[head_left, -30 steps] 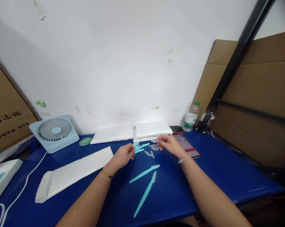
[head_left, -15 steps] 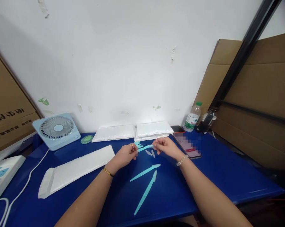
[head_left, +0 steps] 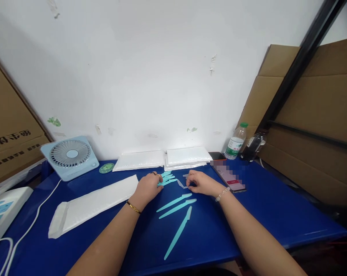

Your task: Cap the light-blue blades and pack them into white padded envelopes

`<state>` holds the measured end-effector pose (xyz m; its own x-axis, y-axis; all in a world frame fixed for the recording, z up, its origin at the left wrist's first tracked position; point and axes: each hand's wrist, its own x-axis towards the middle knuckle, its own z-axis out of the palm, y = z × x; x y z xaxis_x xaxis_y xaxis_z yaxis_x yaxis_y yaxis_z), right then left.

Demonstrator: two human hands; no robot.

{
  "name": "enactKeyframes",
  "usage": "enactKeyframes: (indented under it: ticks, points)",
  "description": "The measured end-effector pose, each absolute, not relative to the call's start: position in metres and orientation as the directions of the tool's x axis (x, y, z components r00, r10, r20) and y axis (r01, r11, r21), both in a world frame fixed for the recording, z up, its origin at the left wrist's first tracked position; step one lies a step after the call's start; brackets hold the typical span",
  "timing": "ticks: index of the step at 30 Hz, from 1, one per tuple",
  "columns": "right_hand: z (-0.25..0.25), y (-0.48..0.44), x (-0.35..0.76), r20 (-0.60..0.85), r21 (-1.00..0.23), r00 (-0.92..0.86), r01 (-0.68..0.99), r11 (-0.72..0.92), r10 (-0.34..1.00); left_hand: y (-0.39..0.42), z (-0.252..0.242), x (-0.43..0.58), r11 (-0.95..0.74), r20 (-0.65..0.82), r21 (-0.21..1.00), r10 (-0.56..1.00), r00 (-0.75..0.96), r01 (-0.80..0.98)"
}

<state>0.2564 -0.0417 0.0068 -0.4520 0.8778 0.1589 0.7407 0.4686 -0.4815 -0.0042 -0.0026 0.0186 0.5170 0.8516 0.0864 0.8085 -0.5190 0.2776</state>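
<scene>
My left hand [head_left: 147,188] is closed at the left ends of a small pile of turquoise eyebrow razors [head_left: 169,179], thumb and fingers pinching a handle there. My right hand [head_left: 200,182] is curled with its fingertips down at the small clear blade caps [head_left: 180,183], pinching one at its edge. Nearer me lie three separate razors: an upper one [head_left: 173,203], one close below it [head_left: 177,208] and a steeper one [head_left: 177,234]. The fingers partly hide the pile and the caps.
White padded mailers [head_left: 139,161] rest against the wall, with another stack [head_left: 187,156] beside them. One long mailer [head_left: 95,205] lies left. A fan [head_left: 71,157], power strip [head_left: 9,207], phone [head_left: 231,178], water bottle [head_left: 235,143] and dark bottle [head_left: 252,147] surround the work area.
A razor that was held between both hands now lies above the other two on the table. My left hand has moved back to the pile, and my right hand has dropped to the caps.
</scene>
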Motion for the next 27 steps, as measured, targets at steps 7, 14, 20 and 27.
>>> enactKeyframes:
  ticks: [7, 14, 20, 27]
  points:
    - [0.007, -0.041, 0.258, 0.156, -0.586, -0.331, 0.728, 0.357, 0.931, 0.003, 0.017, -0.003, -0.482, 0.037, 0.315, 0.867, 0.497, 0.818]
    - [0.012, -0.041, 0.253, 0.239, -0.644, -0.254, 0.681, 0.349, 0.937, -0.003, 0.024, -0.001, -0.480, 0.052, 0.475, 0.852, 0.522, 0.737]
    - [0.011, -0.041, 0.253, 0.279, -0.617, -0.230, 0.701, 0.358, 0.932, -0.002, 0.022, 0.000, -0.477, 0.041, 0.471, 0.852, 0.521, 0.742]
    - [0.012, -0.045, 0.247, 0.241, -0.667, -0.300, 0.639, 0.382, 0.923, -0.006, 0.022, 0.001, -0.511, 0.048, 0.516, 0.818, 0.573, 0.687]
